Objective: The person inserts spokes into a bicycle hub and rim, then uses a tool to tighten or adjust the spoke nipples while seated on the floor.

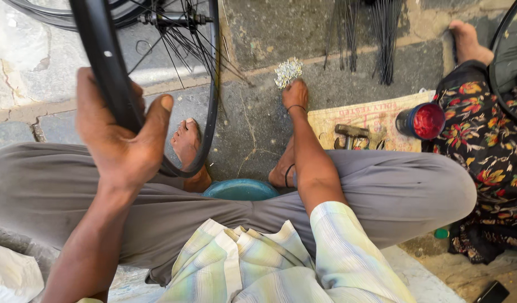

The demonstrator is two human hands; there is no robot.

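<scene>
head view: wheel lacing, part way through as judged. the left hand (121, 137) is closed around the black rim (110, 84), thumb on the near side, holding it upright above the left knee; the rim's lower arc passes down past a bare foot (188, 148) to the floor. the hub (169, 18) sits at the top of the frame with loose spokes (185, 47) fanning down from it toward the rim; most hang slack and their ends cannot be seen seated in the rim, so the lacing looks begun at the hub but not finished at the rim. the right hand (295, 95) reaches to the stone floor (258, 120) and its fingertips pinch into a small heap of silvery nipples (287, 72), fingers closed on the heap; whether one is picked up cannot be told. unused spokes lie in dark bundles (362, 33) further along the floor. on a printed sack (370, 115) lie a hammer (351, 133) and, at its edge, a red-topped tin (422, 120). a blue bowl (240, 189) sits between the legs. at the right, another person in floral cloth (488, 146) sits beside a second wheel (508, 62).
</scene>
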